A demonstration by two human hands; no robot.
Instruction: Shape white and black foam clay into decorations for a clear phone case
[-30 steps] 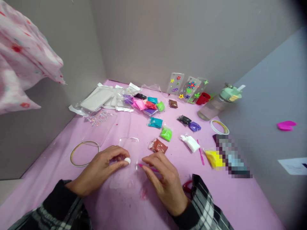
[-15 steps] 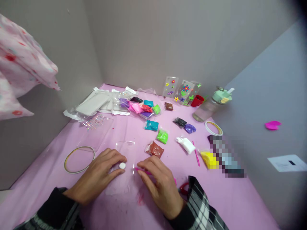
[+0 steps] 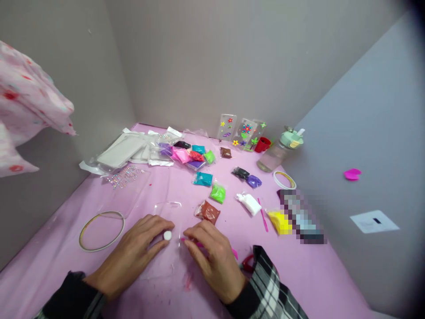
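A small white ball of clay [image 3: 167, 235] sits between the thumb and forefinger of my left hand [image 3: 141, 246], which is closed lightly around it. Under that hand lies a clear phone case [image 3: 166, 261], flat on the table. My right hand [image 3: 215, 257] pinches a thin pink modelling tool [image 3: 199, 244]. Its tip points left toward the ball, a short gap away, over the case's right edge; the tool's middle is partly hidden by the fingers. Just beyond the right hand lies a packet of brown clay [image 3: 208, 212].
Red-handled scissors [image 3: 248, 263] lie by my right sleeve. Farther off are packets of green [image 3: 218, 193], white [image 3: 249, 204] and yellow clay [image 3: 280, 222], and another pink tool [image 3: 263, 215]. A tape roll [image 3: 80, 230] is at left; a bottle [image 3: 272, 157] and decorated cases [image 3: 227, 126] stand behind.
The whole view has shifted, so the table's things appear slightly lower and farther left. Both hands keep nearly the same pose, with the ball and pink tool still in them.
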